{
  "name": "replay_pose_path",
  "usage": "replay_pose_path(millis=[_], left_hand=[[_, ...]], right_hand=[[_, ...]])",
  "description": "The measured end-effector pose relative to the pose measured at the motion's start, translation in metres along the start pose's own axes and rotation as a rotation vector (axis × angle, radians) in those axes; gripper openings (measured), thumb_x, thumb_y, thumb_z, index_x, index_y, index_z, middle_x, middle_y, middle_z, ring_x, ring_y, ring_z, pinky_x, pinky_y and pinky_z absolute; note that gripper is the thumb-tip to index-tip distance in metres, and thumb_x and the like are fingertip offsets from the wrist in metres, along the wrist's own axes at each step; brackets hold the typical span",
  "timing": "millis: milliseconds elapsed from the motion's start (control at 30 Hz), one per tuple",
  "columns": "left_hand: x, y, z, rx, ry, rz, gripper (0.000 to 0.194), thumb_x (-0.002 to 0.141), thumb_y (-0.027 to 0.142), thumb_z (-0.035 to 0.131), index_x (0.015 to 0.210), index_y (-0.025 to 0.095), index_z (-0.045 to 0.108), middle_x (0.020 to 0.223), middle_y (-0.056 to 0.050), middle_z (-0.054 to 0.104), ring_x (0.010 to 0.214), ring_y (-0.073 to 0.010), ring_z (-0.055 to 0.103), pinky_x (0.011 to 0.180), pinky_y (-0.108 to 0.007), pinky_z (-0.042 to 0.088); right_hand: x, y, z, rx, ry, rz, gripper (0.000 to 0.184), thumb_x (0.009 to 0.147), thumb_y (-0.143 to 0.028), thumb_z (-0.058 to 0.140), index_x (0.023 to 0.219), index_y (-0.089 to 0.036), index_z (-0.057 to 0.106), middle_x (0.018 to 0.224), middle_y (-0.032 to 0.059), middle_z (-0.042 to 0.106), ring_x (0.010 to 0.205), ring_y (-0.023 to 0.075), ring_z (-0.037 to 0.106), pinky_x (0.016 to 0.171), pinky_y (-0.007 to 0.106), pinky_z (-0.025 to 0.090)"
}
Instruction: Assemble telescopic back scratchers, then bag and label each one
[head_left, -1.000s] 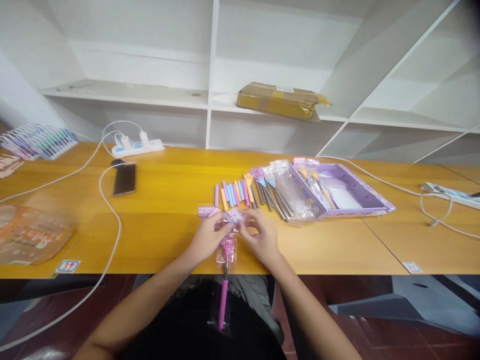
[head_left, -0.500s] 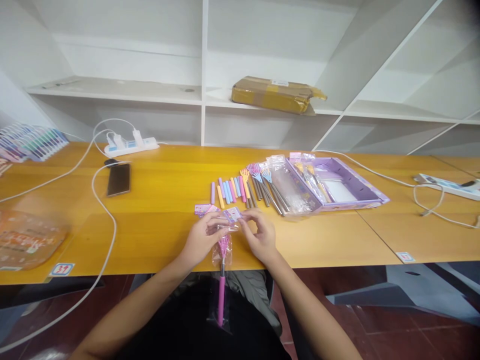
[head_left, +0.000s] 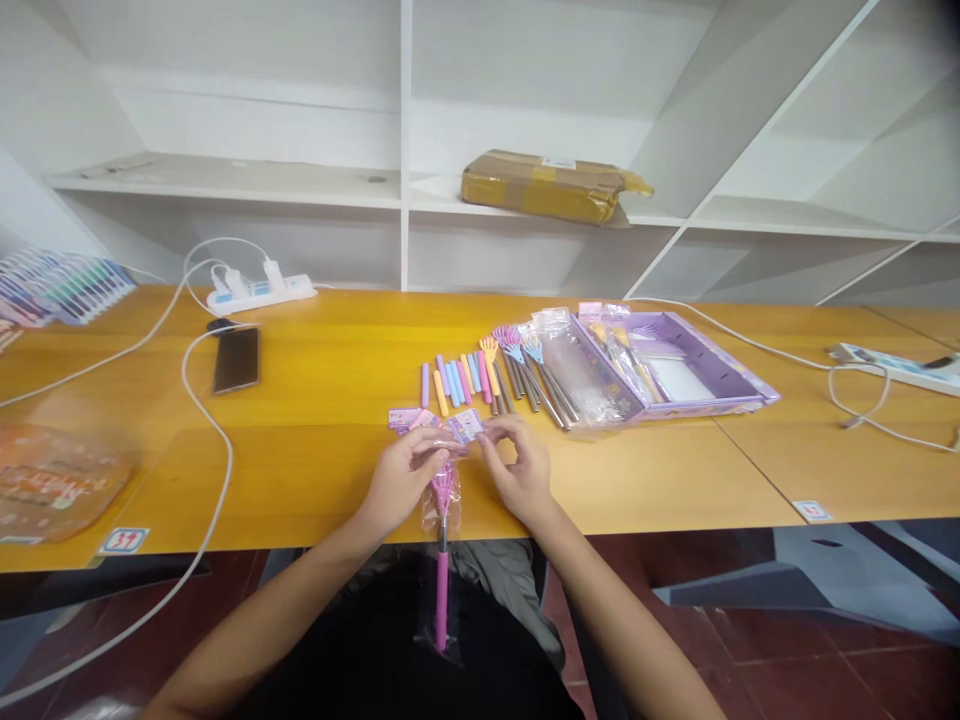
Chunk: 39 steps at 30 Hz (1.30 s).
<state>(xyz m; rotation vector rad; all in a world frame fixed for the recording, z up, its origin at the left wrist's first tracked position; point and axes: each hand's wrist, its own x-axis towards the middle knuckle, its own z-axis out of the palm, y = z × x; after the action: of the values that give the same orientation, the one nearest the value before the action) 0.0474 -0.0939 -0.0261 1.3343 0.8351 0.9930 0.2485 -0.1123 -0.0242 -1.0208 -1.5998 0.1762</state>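
A pink back scratcher (head_left: 442, 600) in a clear plastic bag hangs below my left hand (head_left: 409, 477), its claw end up and its handle over my lap. My left hand is closed on the top of that bag. My right hand (head_left: 516, 468) pinches the edge of a small printed header card (head_left: 465, 426) between thumb and fingers, right beside the bag's top. More cards (head_left: 405, 418) lie behind my left hand. Farther back are a row of colored handle sleeves (head_left: 454, 382) and several back scratchers (head_left: 534, 375) with metal rods and colored claws.
On the right, a purple box (head_left: 720, 365) holds bagged scratchers, with clear bags (head_left: 566, 370) against it. A phone (head_left: 237, 360), power strip (head_left: 262, 292) and white cable are on the left, near an orange package (head_left: 60, 485). A taped carton (head_left: 547, 188) sits on the shelf.
The bag's top and the scratcher have shifted slightly left with my left hand. The card in my right hand now shows more of its face and sits a little apart from the left fingers.
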Motion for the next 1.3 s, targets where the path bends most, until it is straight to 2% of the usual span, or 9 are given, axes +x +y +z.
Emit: replay_pose_path(millis=[233,600,733,867,1000,1167,1300], left_hand=[[-0.0004,-0.0003,-0.0008,0.012,0.005,-0.003,0.037,0.094,0.041,0.072,0.124,0.019,0.07,0.124,-0.012,0.079,0.117,-0.028,0.076,0.108,-0.043,0.055],[-0.0018,-0.0003,-0.0013,0.041,0.008,-0.01,0.037,0.095,0.041,0.072,0.125,0.018,0.071,0.132,-0.014,0.077,0.125,-0.0293,0.072,0.113,-0.045,0.053],[-0.0022,0.0023,-0.0004,0.049,-0.002,0.031,0.033,0.097,0.041,0.07,0.122,0.019,0.072,0.129,-0.012,0.078,0.121,-0.0275,0.073,0.11,-0.042,0.053],[-0.0025,0.003,-0.0002,0.052,0.0,0.052,0.03,0.098,0.039,0.069,0.12,0.02,0.072,0.13,-0.011,0.078,0.121,-0.0261,0.073,0.11,-0.04,0.053],[-0.0028,0.0026,-0.0006,0.037,0.01,0.047,0.03,0.098,0.039,0.07,0.121,0.019,0.071,0.129,-0.011,0.078,0.12,-0.0261,0.074,0.108,-0.039,0.054],[-0.0031,0.0012,-0.0009,0.009,0.031,0.046,0.031,0.098,0.041,0.07,0.121,0.02,0.07,0.127,-0.011,0.079,0.117,-0.0265,0.075,0.108,-0.04,0.054],[-0.0033,0.0001,-0.0015,0.005,0.058,0.057,0.032,0.099,0.043,0.07,0.122,0.02,0.07,0.128,-0.01,0.078,0.119,-0.0267,0.074,0.109,-0.04,0.054]], right_hand=[[-0.0006,-0.0005,-0.0014,-0.007,-0.12,-0.034,0.018,0.103,-0.017,0.06,0.117,-0.024,0.069,0.094,0.005,0.069,0.081,0.02,0.066,0.074,0.037,0.057],[-0.0006,-0.0018,-0.0034,-0.004,-0.127,-0.056,0.02,0.104,-0.015,0.058,0.116,-0.024,0.071,0.101,0.0081,0.07,0.081,0.0202,0.065,0.073,0.038,0.058],[-0.0002,-0.0034,-0.0032,0.012,-0.167,-0.097,0.022,0.102,-0.014,0.057,0.116,-0.025,0.071,0.1,0.0075,0.069,0.09,0.0222,0.067,0.077,0.039,0.06],[-0.0014,-0.0052,-0.003,0.021,-0.177,-0.113,0.026,0.1,-0.013,0.057,0.118,-0.026,0.071,0.102,0.0086,0.063,0.093,0.0237,0.066,0.08,0.041,0.06],[-0.0036,-0.0046,-0.003,0.052,-0.189,-0.089,0.03,0.099,-0.013,0.057,0.123,-0.026,0.071,0.113,0.0107,0.056,0.091,0.0226,0.064,0.079,0.042,0.06],[-0.0051,-0.0036,-0.0038,0.049,-0.224,-0.101,0.038,0.098,-0.011,0.058,0.13,-0.028,0.067,0.12,0.0111,0.053,0.094,0.0231,0.064,0.083,0.045,0.061],[-0.0054,-0.005,-0.0042,0.035,-0.262,-0.106,0.043,0.098,-0.01,0.057,0.136,-0.029,0.063,0.127,0.0117,0.05,0.084,0.0188,0.062,0.079,0.043,0.061]])
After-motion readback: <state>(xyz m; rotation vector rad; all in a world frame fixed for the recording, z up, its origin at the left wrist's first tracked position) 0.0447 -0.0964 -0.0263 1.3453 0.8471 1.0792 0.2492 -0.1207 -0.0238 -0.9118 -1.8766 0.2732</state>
